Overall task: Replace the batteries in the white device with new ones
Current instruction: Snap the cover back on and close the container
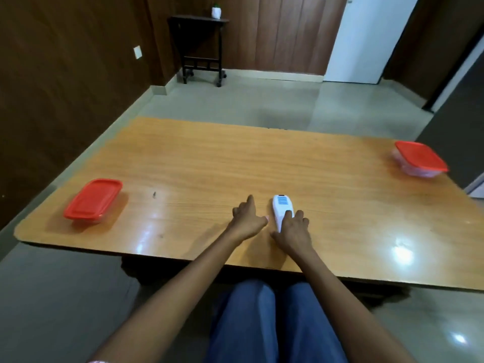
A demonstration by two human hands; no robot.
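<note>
The white device (281,206) lies flat on the wooden table (209,163), near the front edge, with a blue-striped label on its far end. My right hand (293,229) rests on its near end, fingers spread over it and thumb at its side. Just left of the device, my left hand (247,218) lies on the table with fingers apart; its thumb tip points at the device's side and holds nothing. No loose batteries are in sight.
A red-lidded container (94,200) sits at the table's left side. A second red-lidded clear container (419,158) stands at the far right corner. A small dark speck (155,195) lies on the wood. Beyond the table is a dark side table (201,48).
</note>
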